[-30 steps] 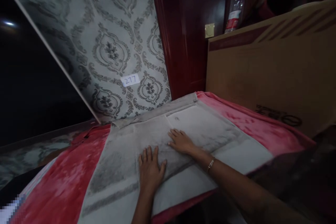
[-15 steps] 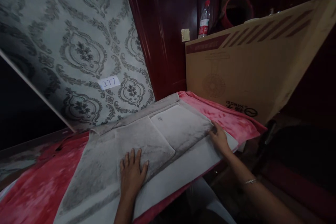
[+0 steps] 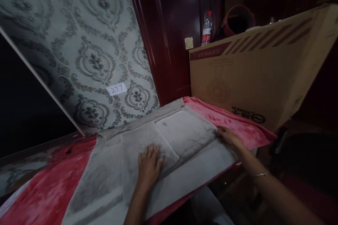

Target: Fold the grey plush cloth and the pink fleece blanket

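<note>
A grey plush cloth (image 3: 163,140) lies spread over the table, its upper side folded into two overlapping flat panels. A small dark mark shows on the right-hand panel. My left hand (image 3: 149,168) rests flat on the left panel, fingers stretched and a little apart. At the right end of the cloth, my right hand (image 3: 228,136) has its fingers and thumb closed on the edge. Some of those fingertips are hard to make out. Below the folded edge runs a smooth pale strip (image 3: 192,172).
A red and pink plush cover (image 3: 52,182) lies beneath, hanging over the table edges. Behind at right stands a large cardboard box (image 3: 245,74) with a plastic bottle (image 3: 207,30) at its top left. Patterned wallpaper (image 3: 97,59) carries a paper label (image 3: 116,89) reading 277.
My left hand has slid a little to the right across the cloth, still flat. My right hand stays at the right edge, its fingers drawn closer together. The view has shifted slightly.
</note>
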`<state>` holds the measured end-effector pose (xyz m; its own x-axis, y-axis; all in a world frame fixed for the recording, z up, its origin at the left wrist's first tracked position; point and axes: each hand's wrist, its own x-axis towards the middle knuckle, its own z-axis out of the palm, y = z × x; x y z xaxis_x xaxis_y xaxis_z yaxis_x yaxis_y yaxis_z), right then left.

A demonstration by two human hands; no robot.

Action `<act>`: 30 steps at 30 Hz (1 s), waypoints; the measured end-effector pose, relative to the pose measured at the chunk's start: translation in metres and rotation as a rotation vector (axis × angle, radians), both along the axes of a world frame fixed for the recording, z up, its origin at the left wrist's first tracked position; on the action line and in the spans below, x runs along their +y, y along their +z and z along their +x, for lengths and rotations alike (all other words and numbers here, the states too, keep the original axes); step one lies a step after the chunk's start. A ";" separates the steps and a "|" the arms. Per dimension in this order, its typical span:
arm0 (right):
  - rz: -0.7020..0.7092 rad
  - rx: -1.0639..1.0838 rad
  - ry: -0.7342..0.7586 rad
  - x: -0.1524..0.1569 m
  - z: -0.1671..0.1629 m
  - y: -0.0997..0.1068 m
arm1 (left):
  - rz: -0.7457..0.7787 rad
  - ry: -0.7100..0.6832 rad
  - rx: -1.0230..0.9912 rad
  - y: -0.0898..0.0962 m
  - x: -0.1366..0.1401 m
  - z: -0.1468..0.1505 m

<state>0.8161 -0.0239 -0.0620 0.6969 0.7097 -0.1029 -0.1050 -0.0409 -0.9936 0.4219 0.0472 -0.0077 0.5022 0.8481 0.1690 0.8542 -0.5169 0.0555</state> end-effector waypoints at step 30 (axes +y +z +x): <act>0.265 -1.134 0.865 0.019 -0.307 0.034 | -1.042 0.082 -1.953 -0.023 0.064 -0.057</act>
<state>0.5088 -0.0045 -0.0281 -0.3355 0.8526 0.4006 0.6898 0.5120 -0.5120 0.3653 0.1111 -0.0305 0.2903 0.9488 -0.1247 -0.5794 0.2780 0.7662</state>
